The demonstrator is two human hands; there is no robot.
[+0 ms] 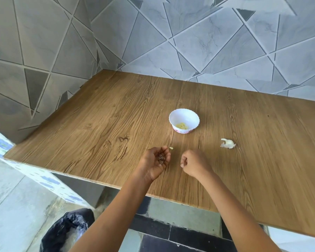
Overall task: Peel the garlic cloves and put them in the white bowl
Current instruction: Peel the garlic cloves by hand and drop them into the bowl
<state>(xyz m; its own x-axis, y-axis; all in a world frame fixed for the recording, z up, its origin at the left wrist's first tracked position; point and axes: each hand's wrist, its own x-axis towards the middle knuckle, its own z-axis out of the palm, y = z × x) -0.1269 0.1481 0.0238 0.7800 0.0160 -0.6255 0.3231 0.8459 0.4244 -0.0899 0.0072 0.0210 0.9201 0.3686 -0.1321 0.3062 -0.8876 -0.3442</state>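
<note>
A white bowl [184, 118] with a pink pattern at its base stands on the wooden table [102, 128] and holds several peeled yellowish garlic cloves [182, 126]. To its right lies a part of a garlic bulb [228, 143] with white skin still on. My left hand [155, 163] is palm up near the front edge, its fingers cupped round a small heap of dark garlic peels [160, 158]. My right hand [194, 163] hovers beside it with fingers curled in; I see nothing in it. A tiny pale peel scrap [171, 148] lies on the table just beyond my left fingertips.
A bin lined with a black bag [66, 231] stands on the floor below the table's front left edge. Tiled walls close the table at the back and left. A light counter edge [0, 144] with blue marks juts in at the left.
</note>
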